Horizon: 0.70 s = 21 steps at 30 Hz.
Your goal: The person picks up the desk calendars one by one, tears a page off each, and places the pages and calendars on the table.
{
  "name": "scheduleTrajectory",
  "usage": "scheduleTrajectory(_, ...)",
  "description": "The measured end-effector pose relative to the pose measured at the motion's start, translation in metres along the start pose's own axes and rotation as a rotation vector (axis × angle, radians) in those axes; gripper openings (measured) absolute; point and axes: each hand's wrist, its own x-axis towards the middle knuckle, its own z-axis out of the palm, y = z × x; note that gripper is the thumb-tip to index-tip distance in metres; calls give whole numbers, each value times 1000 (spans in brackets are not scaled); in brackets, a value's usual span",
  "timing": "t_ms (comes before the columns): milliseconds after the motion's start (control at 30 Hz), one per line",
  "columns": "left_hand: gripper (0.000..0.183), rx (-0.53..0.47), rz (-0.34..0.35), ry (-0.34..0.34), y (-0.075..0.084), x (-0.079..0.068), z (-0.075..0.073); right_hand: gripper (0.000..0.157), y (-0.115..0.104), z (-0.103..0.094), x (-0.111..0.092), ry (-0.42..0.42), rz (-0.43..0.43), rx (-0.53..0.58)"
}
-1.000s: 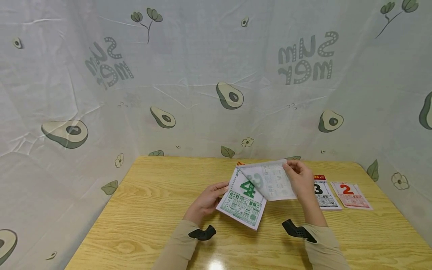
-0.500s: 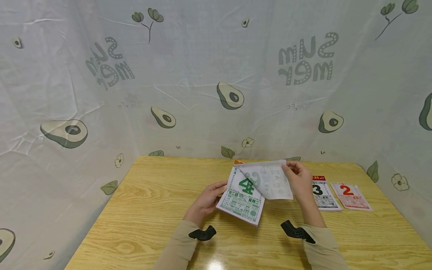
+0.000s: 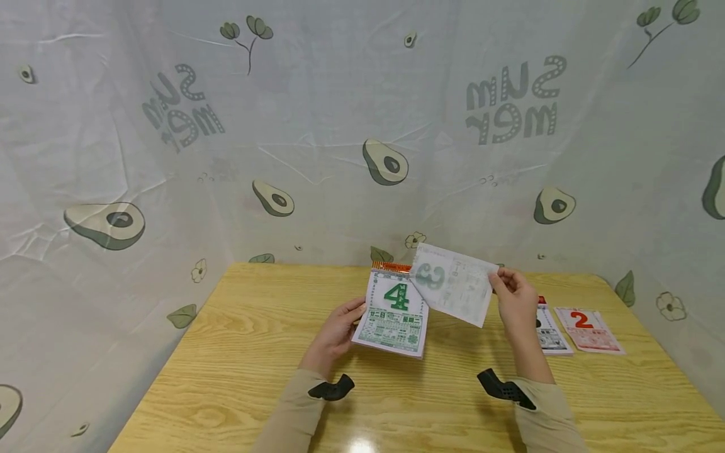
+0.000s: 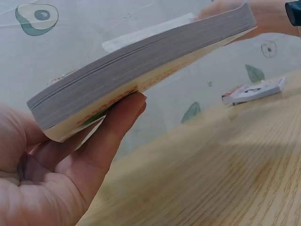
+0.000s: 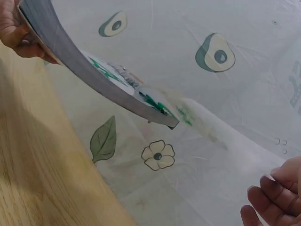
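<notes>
My left hand (image 3: 335,330) grips the left edge of a thick tear-off calendar (image 3: 391,330), thumb at its side, raised above the table. A green 4 tops its page, below a red and gold header. In the left wrist view, fingers (image 4: 122,113) support the calendar's back under the thick page block (image 4: 141,66). My right hand (image 3: 517,305) pinches the right edge of a thin calendar sheet (image 3: 459,286), whose back shows a faint reversed 3. The sheet's left end overlaps the calendar's upper right; whether it is still attached I cannot tell.
On the right of the wooden table (image 3: 249,377) lies a second calendar (image 3: 552,333) with a black number, partly hidden behind the right hand. Beside it lies a loose sheet with a red 2 (image 3: 589,330). A printed curtain (image 3: 328,220) hangs behind the table's far edge.
The sheet has swung up and turned, its left end rising and uncovering the whole green 4. The calendar has shifted left and straightened; my right hand has moved slightly right.
</notes>
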Motion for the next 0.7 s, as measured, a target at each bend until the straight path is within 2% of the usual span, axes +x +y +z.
scheduleTrajectory(300,47,4,-17,7,0,0,1,24,-1,-1,0,35,-7,-1)
scheduleTrajectory(700,43,7,-21,49,2,-1,6,24,-1,-3,0,38,-15,1)
